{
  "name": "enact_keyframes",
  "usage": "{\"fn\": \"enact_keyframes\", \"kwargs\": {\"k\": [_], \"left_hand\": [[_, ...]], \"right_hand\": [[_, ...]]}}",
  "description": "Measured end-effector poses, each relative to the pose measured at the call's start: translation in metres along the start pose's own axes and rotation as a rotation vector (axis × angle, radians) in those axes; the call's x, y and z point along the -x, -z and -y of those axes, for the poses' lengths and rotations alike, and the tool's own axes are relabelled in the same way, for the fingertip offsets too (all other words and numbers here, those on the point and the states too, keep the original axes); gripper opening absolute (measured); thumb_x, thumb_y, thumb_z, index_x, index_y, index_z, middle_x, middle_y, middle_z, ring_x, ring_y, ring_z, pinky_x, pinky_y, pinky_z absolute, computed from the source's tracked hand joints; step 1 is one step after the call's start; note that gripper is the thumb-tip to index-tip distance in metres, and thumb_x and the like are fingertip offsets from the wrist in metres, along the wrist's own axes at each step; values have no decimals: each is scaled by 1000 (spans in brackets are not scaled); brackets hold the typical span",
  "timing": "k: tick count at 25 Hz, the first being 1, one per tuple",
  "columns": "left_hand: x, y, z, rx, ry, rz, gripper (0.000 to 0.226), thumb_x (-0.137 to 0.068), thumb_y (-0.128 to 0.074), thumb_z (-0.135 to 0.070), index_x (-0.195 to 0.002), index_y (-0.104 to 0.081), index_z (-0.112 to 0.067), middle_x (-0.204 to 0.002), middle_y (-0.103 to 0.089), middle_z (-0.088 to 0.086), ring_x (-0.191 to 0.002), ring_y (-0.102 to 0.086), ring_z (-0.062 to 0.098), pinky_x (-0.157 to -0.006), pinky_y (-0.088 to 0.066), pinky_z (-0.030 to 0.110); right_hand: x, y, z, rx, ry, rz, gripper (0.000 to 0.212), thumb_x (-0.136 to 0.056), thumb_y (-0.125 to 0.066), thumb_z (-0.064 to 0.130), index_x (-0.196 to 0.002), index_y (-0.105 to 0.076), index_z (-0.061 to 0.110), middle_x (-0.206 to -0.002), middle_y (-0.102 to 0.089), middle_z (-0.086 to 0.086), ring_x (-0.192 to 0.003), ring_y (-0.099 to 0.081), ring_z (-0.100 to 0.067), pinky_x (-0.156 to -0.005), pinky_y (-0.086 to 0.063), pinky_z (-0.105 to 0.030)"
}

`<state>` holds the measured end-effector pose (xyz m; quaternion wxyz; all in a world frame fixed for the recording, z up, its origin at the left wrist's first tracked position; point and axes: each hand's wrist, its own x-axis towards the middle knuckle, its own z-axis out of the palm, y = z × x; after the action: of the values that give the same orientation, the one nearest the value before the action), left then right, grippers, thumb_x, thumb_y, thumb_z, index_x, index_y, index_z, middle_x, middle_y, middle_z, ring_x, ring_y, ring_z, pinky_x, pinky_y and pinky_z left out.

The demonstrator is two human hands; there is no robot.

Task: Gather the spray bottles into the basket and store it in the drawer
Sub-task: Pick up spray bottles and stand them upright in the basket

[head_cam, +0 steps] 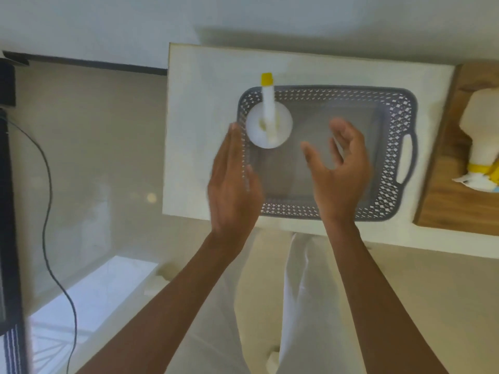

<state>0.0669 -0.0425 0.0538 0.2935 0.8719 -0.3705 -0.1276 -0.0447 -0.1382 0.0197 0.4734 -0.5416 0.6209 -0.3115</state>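
A grey lattice basket (391, 109) with side handles rests on a white cabinet top (205, 98). One white spray bottle (259, 130) with a yellow nozzle stands upright in the basket's left end. A second white spray bottle (483, 147) with a yellow collar lies on the wooden surface (448, 195) at the right. My left hand (232, 184) hovers flat and open over the basket's left rim, just below the standing bottle. My right hand (340, 168) is open with fingers curled above the basket's middle, holding nothing.
A black cable (47, 211) trails over the tiled floor at the left beside a dark object at the frame edge. My white trousers (297, 292) show below the cabinet's front edge. A pale wall runs behind the cabinet.
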Motion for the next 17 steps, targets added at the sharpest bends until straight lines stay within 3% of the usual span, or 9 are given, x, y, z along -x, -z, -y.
{"fn": "enact_keyframes", "kwargs": {"k": [2, 3, 7, 11, 14, 17], "left_hand": [[18, 8, -31, -15, -256, -158, 48, -88, -62, 0, -136, -54, -4, -135, -59, 17, -128, -56, 28, -109, -45, 33], [20, 3, -53, 10, -383, -161, 46, -86, -65, 0, -131, -58, -5, -129, -62, 18, -123, -57, 29, -106, -47, 37], [0, -68, -158, 29, -775, 162, 47, -84, -65, -1, -131, -60, -3, -129, -62, 20, -123, -58, 37, -102, -48, 49], [-30, -177, -233, -452, -1026, 482, 73, -90, -55, -9, -156, -24, -16, -162, -27, 13, -151, -23, 33, -123, -24, 48], [-45, -238, -253, -663, -1228, 574, 83, -88, -50, -4, -158, -9, -19, -167, -9, 13, -154, -8, 36, -124, -15, 54], [-60, -270, -253, -795, -1368, 603, 89, -88, -53, 0, -158, -2, -21, -167, -3, 15, -154, -4, 39, -123, -13, 57]], "right_hand": [[-2, 44, -5, -51, -91, -177, 58, -82, -82, 15, -133, -58, 2, -134, -64, -8, -126, -61, -13, -107, -53, -34], [-5, 68, -7, -57, -122, -246, 58, -83, -80, 15, -135, -57, 3, -136, -62, -7, -128, -59, -12, -107, -53, -34], [-31, 159, -25, 64, -208, -317, 62, -91, -72, 20, -147, -45, 8, -148, -50, -5, -136, -49, -13, -113, -44, -30], [-50, 217, -55, 151, -250, -253, 65, -96, -66, 22, -152, -36, 9, -150, -46, -8, -138, -43, -20, -116, -38, -39], [-60, 239, -70, 79, -263, -225, 66, -93, -64, 18, -153, -36, 16, -145, -49, -4, -129, -46, -13, -109, -41, -30], [-65, 248, -81, 18, -255, -233, 63, -91, -60, 21, -151, -40, 14, -142, -52, -9, -130, -49, -20, -110, -42, -36]]}}
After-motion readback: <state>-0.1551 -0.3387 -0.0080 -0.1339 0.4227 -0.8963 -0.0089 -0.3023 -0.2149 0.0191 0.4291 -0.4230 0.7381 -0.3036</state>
